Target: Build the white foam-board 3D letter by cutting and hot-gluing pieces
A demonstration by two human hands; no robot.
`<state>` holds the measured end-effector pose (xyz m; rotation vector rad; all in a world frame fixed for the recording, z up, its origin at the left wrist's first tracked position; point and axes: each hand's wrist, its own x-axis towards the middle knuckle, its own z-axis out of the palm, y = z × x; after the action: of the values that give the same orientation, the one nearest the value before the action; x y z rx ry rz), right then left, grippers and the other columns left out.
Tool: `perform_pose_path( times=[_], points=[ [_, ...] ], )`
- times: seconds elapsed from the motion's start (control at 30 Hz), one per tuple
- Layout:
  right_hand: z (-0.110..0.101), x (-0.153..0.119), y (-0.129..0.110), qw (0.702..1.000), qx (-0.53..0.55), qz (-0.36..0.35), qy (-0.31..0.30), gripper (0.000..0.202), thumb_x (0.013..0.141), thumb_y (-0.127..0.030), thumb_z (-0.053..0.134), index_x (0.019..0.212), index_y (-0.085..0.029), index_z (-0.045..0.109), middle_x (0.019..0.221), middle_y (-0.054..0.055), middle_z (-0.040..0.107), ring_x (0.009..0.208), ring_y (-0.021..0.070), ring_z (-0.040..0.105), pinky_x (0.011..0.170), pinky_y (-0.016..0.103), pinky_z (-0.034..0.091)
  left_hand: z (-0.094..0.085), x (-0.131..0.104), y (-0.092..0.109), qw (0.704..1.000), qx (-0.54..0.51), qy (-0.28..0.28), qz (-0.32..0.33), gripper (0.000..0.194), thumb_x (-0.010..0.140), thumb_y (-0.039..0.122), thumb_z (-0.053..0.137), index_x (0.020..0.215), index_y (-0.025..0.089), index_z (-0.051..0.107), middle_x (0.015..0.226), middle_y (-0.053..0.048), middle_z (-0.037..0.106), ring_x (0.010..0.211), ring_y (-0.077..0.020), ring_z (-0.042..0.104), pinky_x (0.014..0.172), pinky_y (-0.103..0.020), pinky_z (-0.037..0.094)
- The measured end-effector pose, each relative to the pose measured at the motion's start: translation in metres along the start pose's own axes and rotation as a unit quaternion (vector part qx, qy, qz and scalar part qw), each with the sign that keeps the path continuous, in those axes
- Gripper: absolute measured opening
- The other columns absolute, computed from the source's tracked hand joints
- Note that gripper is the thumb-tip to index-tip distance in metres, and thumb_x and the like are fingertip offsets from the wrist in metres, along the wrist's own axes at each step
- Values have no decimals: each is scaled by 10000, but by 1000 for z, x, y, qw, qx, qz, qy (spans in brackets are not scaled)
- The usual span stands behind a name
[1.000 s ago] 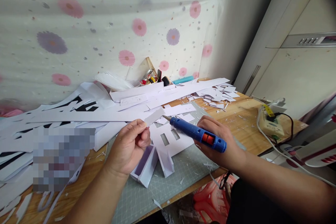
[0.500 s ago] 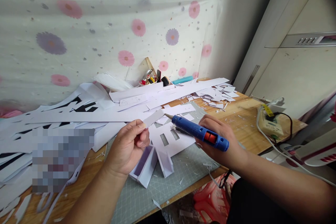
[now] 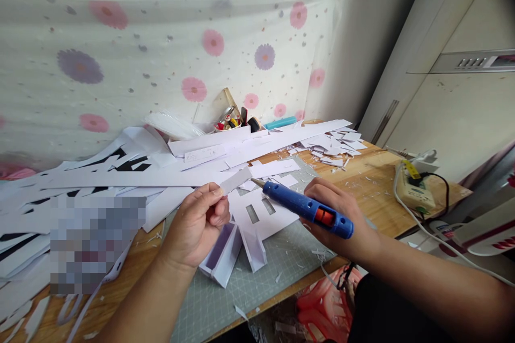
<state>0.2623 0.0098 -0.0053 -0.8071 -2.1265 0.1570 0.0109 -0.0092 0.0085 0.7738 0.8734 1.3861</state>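
Note:
Between thumb and fingers, my left hand (image 3: 205,220) pinches a small white strip of board (image 3: 236,181), held up at a slant. My right hand (image 3: 336,211) is wrapped round a blue hot glue gun (image 3: 298,204); its metal nozzle points left, at the strip's right end. Whether nozzle and strip touch I cannot tell. Below them, a white panel with two rectangular cut-outs (image 3: 277,225) lies on a grey-green cutting mat (image 3: 289,273). Nearer to me on the mat, a small white open box (image 3: 223,262) sits beside a white angled piece (image 3: 254,252).
White board strips and offcuts (image 3: 100,179) cover the table's left and back. A scrap pile (image 3: 332,144) lies at back right. A tool cup (image 3: 228,122) stands by the wall. A power strip (image 3: 414,193) with cords is at right, a red plastic stool (image 3: 325,303) below the edge.
The rear of the glue gun has dipped slightly and the nozzle has shifted a little down along the strip's end. My left hand and the strip have hardly moved.

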Motion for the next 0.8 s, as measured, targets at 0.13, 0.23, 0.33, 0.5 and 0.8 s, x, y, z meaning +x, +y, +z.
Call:
perform_pose_path(
  times=[0.13,0.23,0.33,0.5,0.8],
  points=[
    [1,0,-2,1000,4,-4,-6,88,746,-194,575,802,-193,507,754,37,542,635,151,521,579,293,449,-1,0,0,1000,-2,-2,1,253,703,175,699,596,157,471,489,48,465,441,-34,341,442,-142,293],
    [3,0,-3,1000,13,-3,-6,95,747,-192,577,815,-189,511,769,43,549,651,156,533,591,302,461,-1,-1,-1,1000,0,-7,0,249,712,181,693,596,157,474,485,47,467,436,-33,340,441,-144,291],
    [4,0,-4,1000,22,-5,-7,97,751,-194,572,827,-191,512,781,45,554,658,157,543,596,304,469,0,-1,-1,1000,5,-9,-1,245,715,174,687,593,156,475,484,46,470,435,-33,343,443,-146,293],
    [4,1,-5,999,38,-18,-6,157,761,-210,580,912,-204,537,855,55,593,705,164,572,639,310,490,3,-1,-1,1000,9,-6,-1,244,699,170,697,593,155,477,487,46,471,439,-33,350,443,-144,291],
    [7,1,-7,999,32,-14,-16,142,775,-204,565,916,-195,548,853,64,583,725,177,570,652,328,491,2,-1,-2,1000,6,-3,0,239,698,176,704,587,150,495,494,41,483,440,-33,357,440,-145,290]
  ],
)
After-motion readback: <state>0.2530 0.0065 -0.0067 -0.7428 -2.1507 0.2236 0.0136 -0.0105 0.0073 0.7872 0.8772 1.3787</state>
